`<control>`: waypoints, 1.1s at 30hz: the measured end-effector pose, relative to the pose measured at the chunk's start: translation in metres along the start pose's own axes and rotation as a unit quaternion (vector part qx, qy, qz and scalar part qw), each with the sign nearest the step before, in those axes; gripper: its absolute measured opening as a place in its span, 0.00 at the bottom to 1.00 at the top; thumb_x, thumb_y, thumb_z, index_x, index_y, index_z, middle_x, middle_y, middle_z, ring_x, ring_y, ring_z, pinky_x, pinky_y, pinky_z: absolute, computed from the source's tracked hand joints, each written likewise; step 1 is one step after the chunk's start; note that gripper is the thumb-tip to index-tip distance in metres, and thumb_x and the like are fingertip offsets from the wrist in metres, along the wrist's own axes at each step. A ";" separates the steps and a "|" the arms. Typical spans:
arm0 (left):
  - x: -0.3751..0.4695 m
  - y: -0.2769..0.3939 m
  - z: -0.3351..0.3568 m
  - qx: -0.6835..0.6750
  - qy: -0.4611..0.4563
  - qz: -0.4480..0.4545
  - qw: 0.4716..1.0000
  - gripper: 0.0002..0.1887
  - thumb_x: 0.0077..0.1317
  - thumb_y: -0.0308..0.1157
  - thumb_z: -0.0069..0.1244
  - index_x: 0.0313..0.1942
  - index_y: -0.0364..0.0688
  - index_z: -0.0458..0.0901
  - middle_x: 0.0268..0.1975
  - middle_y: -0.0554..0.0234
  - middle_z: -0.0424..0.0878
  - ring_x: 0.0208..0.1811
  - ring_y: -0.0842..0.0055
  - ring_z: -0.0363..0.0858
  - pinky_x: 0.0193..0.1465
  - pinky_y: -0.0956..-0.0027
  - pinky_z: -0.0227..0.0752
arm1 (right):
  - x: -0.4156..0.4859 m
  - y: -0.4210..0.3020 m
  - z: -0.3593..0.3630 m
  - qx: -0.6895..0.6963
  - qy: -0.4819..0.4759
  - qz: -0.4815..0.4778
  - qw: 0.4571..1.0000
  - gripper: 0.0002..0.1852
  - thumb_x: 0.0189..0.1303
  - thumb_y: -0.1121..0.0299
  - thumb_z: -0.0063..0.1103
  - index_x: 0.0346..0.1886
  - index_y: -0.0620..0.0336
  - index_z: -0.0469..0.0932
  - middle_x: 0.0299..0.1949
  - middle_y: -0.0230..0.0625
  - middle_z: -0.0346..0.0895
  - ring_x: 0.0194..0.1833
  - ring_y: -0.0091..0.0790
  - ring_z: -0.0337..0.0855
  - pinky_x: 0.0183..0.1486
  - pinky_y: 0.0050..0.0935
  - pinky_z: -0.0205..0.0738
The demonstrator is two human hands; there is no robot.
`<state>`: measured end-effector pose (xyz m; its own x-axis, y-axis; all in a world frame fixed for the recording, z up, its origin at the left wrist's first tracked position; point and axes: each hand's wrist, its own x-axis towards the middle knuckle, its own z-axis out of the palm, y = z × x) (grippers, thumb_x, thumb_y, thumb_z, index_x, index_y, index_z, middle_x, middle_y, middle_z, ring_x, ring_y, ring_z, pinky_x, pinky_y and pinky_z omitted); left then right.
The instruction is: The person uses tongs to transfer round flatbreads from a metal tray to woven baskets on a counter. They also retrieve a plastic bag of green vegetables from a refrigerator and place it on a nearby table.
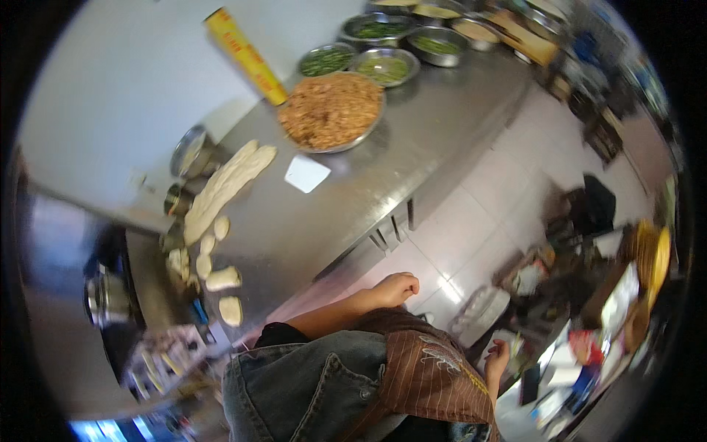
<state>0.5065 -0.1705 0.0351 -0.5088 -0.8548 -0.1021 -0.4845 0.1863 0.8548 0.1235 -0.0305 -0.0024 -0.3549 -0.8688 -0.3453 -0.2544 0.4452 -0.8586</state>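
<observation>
My left hand (396, 288) hangs loosely curled before my body, beside the edge of a stainless steel counter (420, 149); whether it holds anything cannot be made out. Low at my other side is my right hand (498, 356), its fingers bent and blurred, near a cluttered surface. On the counter lie a long strip of dough (226, 190) and several dough pieces (223, 278). A white scraper-like sheet (307, 173) lies beside a large metal bowl heaped with reddish-brown filling (332, 110). A yellow box with red writing (246, 56) leans out past that bowl.
Metal bowls of chopped greens (382, 69) stand behind the filling. A metal pot (109, 298) is at the far left. On the right, a foam-like box (481, 314), stacked yellow baskets or trays (654, 259) and a dark phone-like object (529, 385) lie among clutter beside the tiled floor (442, 243).
</observation>
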 end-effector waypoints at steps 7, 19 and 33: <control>0.063 0.000 0.000 -0.048 0.138 -0.075 0.986 0.03 0.59 0.22 0.48 0.34 0.37 0.77 0.35 0.54 0.80 0.33 0.63 0.80 0.37 0.62 0.72 | 0.204 -0.124 0.014 -0.189 -0.164 -0.200 0.947 0.08 0.60 0.76 0.45 0.36 0.67 0.76 0.25 0.36 0.73 0.27 0.31 0.72 0.31 0.28 0.66; 0.366 -0.007 -0.083 -0.084 0.047 -0.139 0.986 0.08 0.64 0.31 0.50 0.41 0.37 0.80 0.33 0.55 0.84 0.32 0.70 0.82 0.36 0.68 0.73 | 0.380 -0.174 -0.013 -0.466 -0.177 0.015 0.867 0.14 0.56 0.66 0.48 0.45 0.49 0.79 0.37 0.50 0.81 0.40 0.55 0.81 0.44 0.47 0.75; 0.781 0.085 -0.034 -0.034 -0.232 -0.032 0.972 0.10 0.66 0.36 0.50 0.39 0.39 0.81 0.29 0.59 0.82 0.30 0.73 0.79 0.35 0.70 0.72 | 0.636 -0.139 -0.165 -0.290 -0.023 0.152 0.945 0.17 0.56 0.52 0.55 0.38 0.54 0.82 0.35 0.48 0.82 0.38 0.51 0.82 0.41 0.44 0.76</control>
<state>0.0921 -0.8390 0.0457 -0.7532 -0.5497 -0.3612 -0.4856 0.0944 0.8690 -0.2154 -0.6089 -0.0396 -0.4556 -0.6837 -0.5701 -0.6015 0.7085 -0.3690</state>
